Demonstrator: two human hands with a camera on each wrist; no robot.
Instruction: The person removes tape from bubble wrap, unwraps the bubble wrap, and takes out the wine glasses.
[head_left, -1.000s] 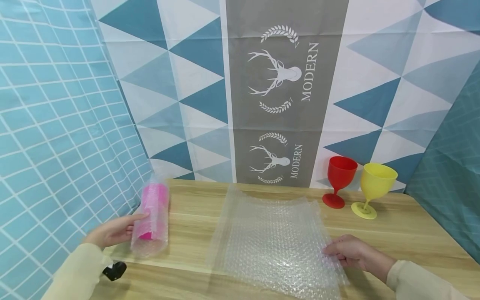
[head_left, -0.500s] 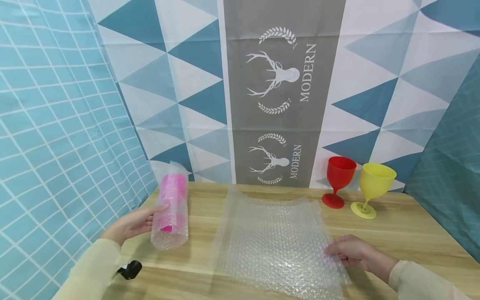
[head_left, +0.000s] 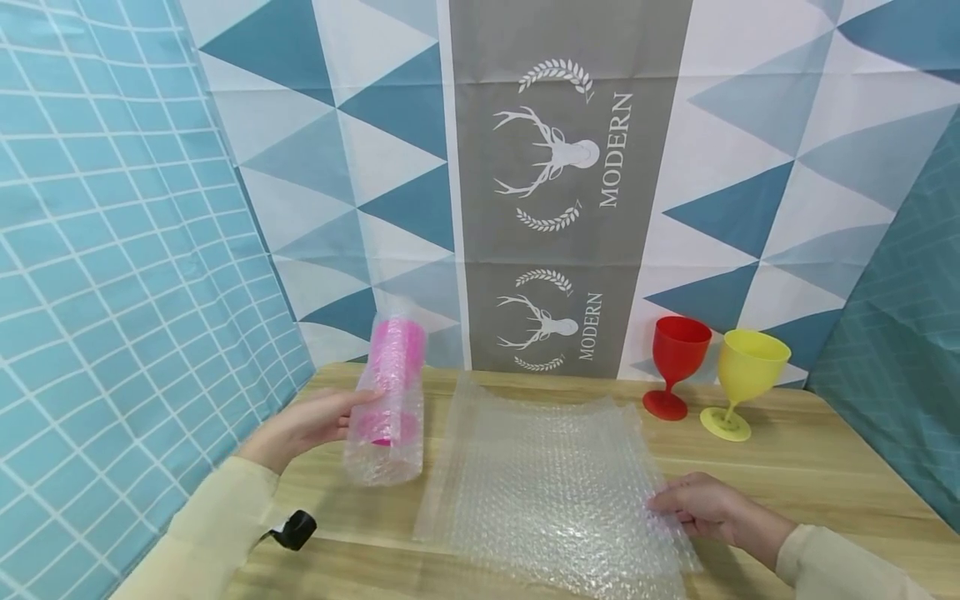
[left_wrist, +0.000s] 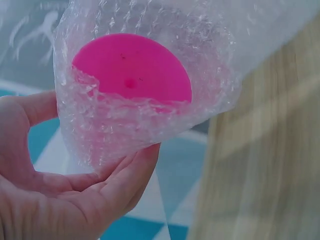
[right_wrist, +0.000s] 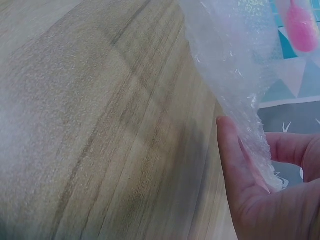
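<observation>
On my screen, the left hand (head_left: 318,417) had its thumb and fingers curled round a clear plastic bubble-wrap bundle (head_left: 396,396) with a bright pink, round-footed thing (left_wrist: 132,72) inside. It held this up over the light wooden counter (head_left: 810,483), between the counter's left edge and a clear bubble-wrap sheet (head_left: 551,475). The sheet reached the counter's back edge. The right hand (head_left: 705,504) pinched the sheet's right side. A red plastic stemmed cup (head_left: 679,354) and a yellow plastic stemmed cup (head_left: 750,367) stood near the back right corner, untouched. I took this step to be holding up the wrapped pink thing with one hand on the sheet. The next move, I thought, called for a soft, steady grip and no tugging.
</observation>
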